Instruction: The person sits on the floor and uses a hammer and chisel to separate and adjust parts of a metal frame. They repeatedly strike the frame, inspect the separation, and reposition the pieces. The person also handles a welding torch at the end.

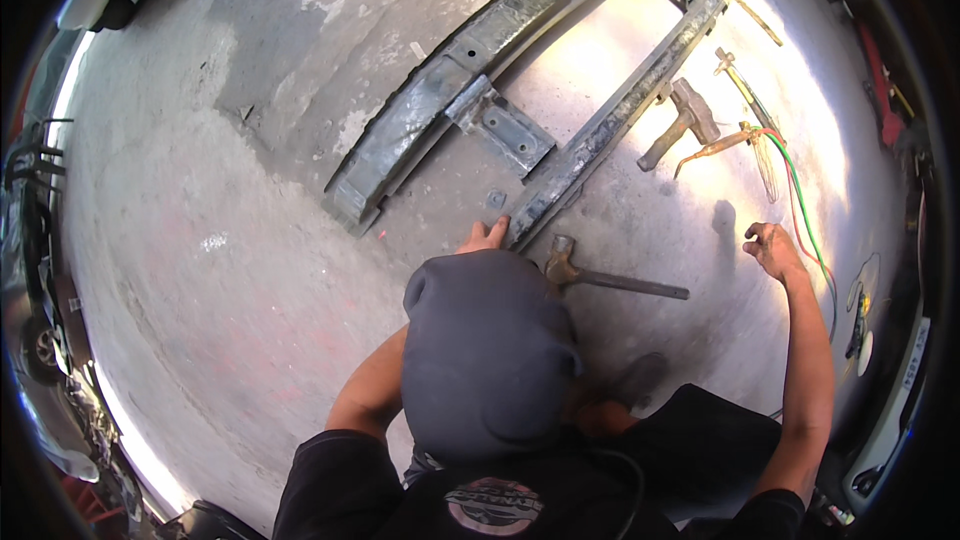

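A grey metal vehicle frame piece lies on the floor, with a curved beam (pixel 440 85), a straight bar (pixel 620 122) and a bracket (pixel 517 135) between them. My left hand (pixel 485 237) touches the near end of the straight bar, fingers outstretched. A rounded dark grey cloth shape (pixel 490 360) hides its wrist and part of the forearm. To the right, my right hand (pixel 776 252) hovers above the floor, fingers loosely bent and apart, with nothing visible in them. Between the hands, nearest the bar's end, lies a hammer (pixel 620 283). A small metal plate (pixel 496 199) sits beside the bar.
Right of the bar lie a heavy short-handled hammer (pixel 685 125), another hammer (pixel 738 80) and a gas torch (pixel 718 146) with green and red hoses (pixel 797 190). A vehicle part (pixel 885 440) stands at the right edge. Dark clutter (pixel 35 170) lines the left rim.
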Tool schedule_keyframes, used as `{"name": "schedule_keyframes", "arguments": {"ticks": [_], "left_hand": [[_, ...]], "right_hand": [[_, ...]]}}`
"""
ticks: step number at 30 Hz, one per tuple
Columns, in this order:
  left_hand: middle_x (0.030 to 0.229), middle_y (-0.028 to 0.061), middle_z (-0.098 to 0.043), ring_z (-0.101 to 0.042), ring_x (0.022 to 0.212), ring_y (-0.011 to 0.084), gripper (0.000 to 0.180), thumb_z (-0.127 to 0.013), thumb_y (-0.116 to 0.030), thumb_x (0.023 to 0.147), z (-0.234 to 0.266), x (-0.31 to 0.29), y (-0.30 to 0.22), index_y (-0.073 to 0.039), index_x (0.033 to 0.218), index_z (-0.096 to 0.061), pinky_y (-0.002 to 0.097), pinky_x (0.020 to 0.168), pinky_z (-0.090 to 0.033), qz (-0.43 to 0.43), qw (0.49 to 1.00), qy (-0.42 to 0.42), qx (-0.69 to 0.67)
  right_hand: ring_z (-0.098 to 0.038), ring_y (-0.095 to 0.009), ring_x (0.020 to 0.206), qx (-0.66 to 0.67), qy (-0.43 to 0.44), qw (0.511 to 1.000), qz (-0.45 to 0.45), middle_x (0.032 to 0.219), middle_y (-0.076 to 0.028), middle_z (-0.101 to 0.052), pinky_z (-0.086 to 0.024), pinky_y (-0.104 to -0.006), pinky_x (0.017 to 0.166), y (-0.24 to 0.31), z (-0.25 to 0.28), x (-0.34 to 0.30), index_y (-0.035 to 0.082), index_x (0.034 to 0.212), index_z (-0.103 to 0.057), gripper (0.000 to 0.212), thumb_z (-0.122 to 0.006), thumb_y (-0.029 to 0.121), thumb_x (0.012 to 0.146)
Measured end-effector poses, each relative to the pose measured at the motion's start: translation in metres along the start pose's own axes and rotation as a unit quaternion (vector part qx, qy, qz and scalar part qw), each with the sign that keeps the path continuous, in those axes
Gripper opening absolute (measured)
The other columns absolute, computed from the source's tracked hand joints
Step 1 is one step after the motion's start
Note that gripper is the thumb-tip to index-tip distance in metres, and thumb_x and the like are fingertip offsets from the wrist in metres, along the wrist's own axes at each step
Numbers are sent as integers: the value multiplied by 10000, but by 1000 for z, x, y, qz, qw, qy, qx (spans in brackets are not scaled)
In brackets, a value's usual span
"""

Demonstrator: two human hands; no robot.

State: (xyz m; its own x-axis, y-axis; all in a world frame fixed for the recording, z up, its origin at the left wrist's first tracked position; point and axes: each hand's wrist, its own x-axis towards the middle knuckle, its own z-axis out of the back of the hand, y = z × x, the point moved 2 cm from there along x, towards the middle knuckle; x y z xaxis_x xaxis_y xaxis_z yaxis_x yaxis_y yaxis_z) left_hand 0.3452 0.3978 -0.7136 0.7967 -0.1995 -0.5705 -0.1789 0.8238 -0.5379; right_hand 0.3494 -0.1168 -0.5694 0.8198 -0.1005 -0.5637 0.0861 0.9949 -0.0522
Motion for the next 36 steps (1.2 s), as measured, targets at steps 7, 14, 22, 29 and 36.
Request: {"name": "schedule_keyframes", "arguments": {"ticks": [7,14,22,29,36], "left_hand": [[1251,178,-572,-652,1081,432,703,-758,-204,881,-7,2,12,-222,1521,-468,504,908,-535,-27,999,-39,-10],[1223,189,-582,-647,1080,423,731,-769,-193,841,-33,19,27,-208,1511,-476,502,899,-535,-57,996,-67,35],[1128,224,-647,-665,980,423,401,-776,-238,878,43,60,-29,-36,1216,-697,487,855,-536,-245,955,-37,160],[1295,245,-584,-612,1125,407,589,-760,-264,903,67,141,-173,-7,1388,-547,489,941,-519,-356,865,75,346],[1548,259,-390,-385,1428,442,927,-704,-445,945,-16,259,-243,-46,1621,-211,557,1139,-386,-279,915,-39,289]], "right_hand": [[-708,-377,969,74,-6,996,39,939,-220,-738,-545,-458,896,63,8,9,-3,1154,-702,315,-751,182,904],[-686,-407,893,4,37,996,80,895,-226,-706,-539,-482,813,34,-33,30,-2,937,-708,246,-760,233,883],[-693,-388,968,10,11,1000,-5,965,-197,-722,-543,-481,829,-79,-66,36,64,1117,-690,285,-723,205,871],[-694,-349,1075,15,102,992,-77,1082,-175,-732,-541,-458,907,-139,-113,23,133,1306,-652,457,-642,111,849],[-679,-336,1092,84,-17,983,-161,1094,-190,-712,-544,-444,927,-202,-106,93,54,1120,-676,250,-629,148,894]]}}
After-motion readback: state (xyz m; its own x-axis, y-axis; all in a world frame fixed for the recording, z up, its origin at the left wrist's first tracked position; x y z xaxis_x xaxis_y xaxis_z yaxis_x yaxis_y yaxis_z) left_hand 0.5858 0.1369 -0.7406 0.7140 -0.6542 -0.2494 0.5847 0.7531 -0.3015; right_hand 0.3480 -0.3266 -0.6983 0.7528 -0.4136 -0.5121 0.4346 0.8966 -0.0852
